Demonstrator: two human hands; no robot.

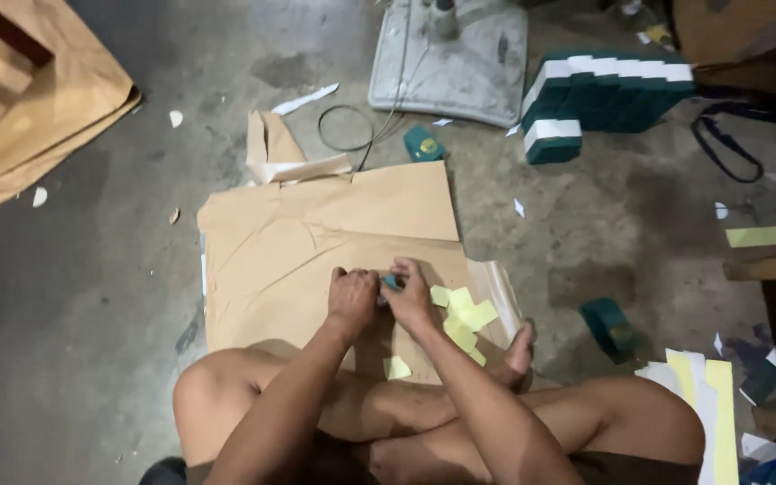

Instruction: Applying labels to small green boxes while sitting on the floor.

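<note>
A paper sheet (316, 242) lies on the floor (74, 296) before the person's crossed legs. Paper slips (464, 314) sit on its right part, just right of both hands. A stack of boxes (599, 94) stands well behind, to the right.

We see dim, flat light with soft shadows on the concrete floor (92, 296). Toward three o'clock the frame darkens; the whole picture looks slightly soft and grainy, edges mildly stretched.
</note>
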